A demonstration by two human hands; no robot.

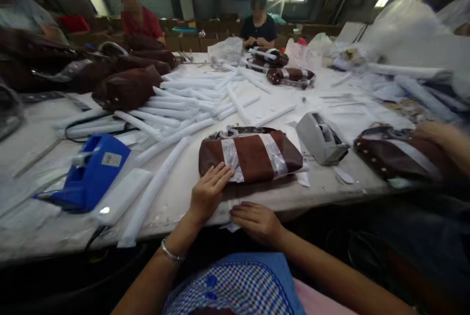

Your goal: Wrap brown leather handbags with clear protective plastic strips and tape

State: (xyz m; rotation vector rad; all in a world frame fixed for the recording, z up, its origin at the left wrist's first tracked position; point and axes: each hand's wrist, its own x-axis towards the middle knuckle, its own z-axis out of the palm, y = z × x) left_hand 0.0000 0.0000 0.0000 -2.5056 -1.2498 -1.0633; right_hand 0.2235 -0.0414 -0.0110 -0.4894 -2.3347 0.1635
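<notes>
A brown handbag lies on its side in front of me, with two clear plastic strips around it. My left hand rests with outstretched fingers on the lower left of the bag, over the left plastic strip. At the table's front edge, just below the bag, my right hand lies flat with its fingers extended. Its fingertips are beside a small pale scrap that hangs at the edge. Neither hand is wrapped around anything.
A blue tape dispenser stands left and a grey one right of the bag. White paper rolls and brown bags lie beyond. Another person's hand touches a wrapped bag at right. People sit across the table.
</notes>
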